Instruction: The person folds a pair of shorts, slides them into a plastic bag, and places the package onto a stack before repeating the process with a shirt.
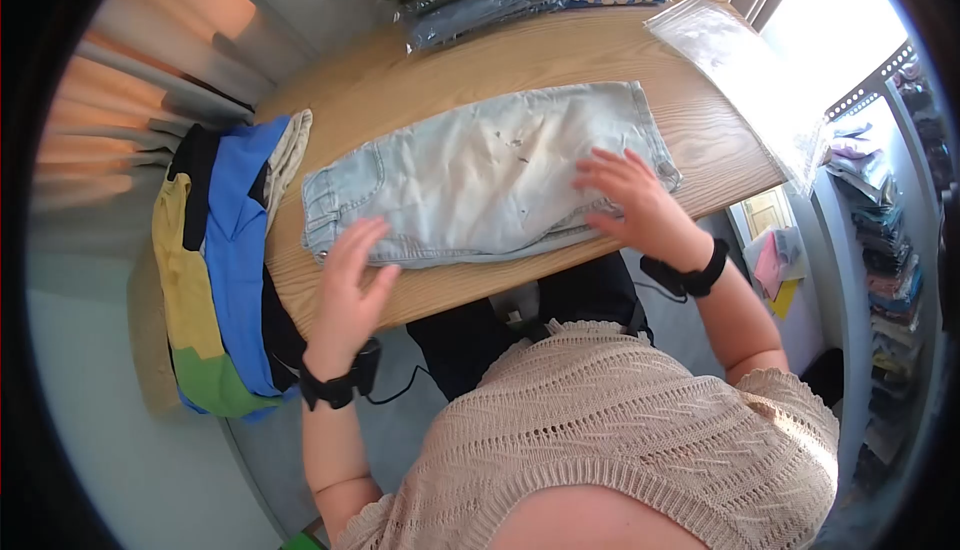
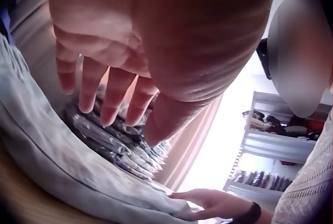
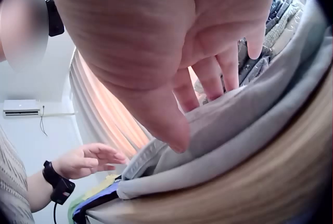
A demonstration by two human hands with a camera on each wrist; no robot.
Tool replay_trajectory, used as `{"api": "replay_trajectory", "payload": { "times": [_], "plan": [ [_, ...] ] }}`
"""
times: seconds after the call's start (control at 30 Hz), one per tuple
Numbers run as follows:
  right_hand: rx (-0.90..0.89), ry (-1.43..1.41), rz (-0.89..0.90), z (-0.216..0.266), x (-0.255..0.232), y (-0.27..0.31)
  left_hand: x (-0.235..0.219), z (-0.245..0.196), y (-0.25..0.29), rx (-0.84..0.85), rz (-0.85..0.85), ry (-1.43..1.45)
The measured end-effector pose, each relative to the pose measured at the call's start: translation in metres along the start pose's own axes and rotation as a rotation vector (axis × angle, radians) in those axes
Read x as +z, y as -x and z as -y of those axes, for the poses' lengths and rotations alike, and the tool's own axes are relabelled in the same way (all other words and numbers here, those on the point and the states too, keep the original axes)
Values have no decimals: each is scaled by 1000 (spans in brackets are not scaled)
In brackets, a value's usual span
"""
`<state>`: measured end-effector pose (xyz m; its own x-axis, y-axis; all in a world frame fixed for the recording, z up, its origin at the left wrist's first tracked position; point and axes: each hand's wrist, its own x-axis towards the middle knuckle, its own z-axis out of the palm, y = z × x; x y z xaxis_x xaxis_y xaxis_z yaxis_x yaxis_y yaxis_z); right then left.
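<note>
A pair of light-blue denim pants (image 1: pixel 455 175) lies folded lengthwise on the wooden table, its gathered waistband toward the left and dark marks near its middle. My left hand (image 1: pixel 345 285), fingers extended, is at the near edge by the waistband. In the left wrist view, that palm (image 2: pixel 156 31) faces the cloth with nothing in it. Over the other end of the pants is my right hand (image 1: pixel 640 208), fingers spread and fingertips close to the fabric. The right wrist view shows its bare palm (image 3: pixel 161 37) with the thumb right at the folded denim.
Bagged folded garments (image 1: pixel 490 5) are stacked at the table's far side. Clear plastic bags (image 1: pixel 735 80) lie along the right edge. Blue, yellow and green clothes (image 1: pixel 235 270) drape at the left end. Shelves of packed clothes (image 1: pixel 885 270) stand on the right.
</note>
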<state>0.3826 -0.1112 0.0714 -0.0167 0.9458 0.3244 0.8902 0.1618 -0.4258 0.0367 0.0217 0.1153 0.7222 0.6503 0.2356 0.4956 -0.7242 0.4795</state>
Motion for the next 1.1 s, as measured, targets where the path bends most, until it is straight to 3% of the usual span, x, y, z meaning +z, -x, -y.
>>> {"api": "replay_trajectory", "payload": {
  "times": [0.1,0.17,0.23,0.37,0.47,0.5,0.57,0.63,0.73,0.87,0.93,1.07,1.1],
  "plan": [
    [18,-22,90,11,8,9,31,-33,-18,65,56,42],
    [133,30,-74,9,11,13,57,-51,-32,112,52,53],
    [199,111,-106,4,14,16,80,-65,-45,165,41,58],
    [318,372,-283,-10,14,14,114,-70,-56,126,2,-59],
    [354,344,-281,-38,0,17,124,-74,-63,56,35,-165],
    [356,344,-281,-40,-4,13,126,-75,-64,31,18,-150],
    [246,290,-543,-40,-15,4,127,-78,-69,3,4,-137],
    [196,293,-561,-37,-25,-1,123,-86,-76,-152,73,-180],
    [109,308,-705,-30,-31,-8,125,-82,-78,-144,35,-194],
    [157,198,-681,-43,-26,-1,116,-73,-76,-131,-8,-213],
    [425,-70,-510,-45,-22,8,107,-76,-73,-104,-102,-150],
    [368,7,-403,-57,-19,31,94,-81,-64,-14,-108,-100],
    [301,62,-313,-59,-20,36,93,-77,-61,99,-24,-83]
  ]
}}
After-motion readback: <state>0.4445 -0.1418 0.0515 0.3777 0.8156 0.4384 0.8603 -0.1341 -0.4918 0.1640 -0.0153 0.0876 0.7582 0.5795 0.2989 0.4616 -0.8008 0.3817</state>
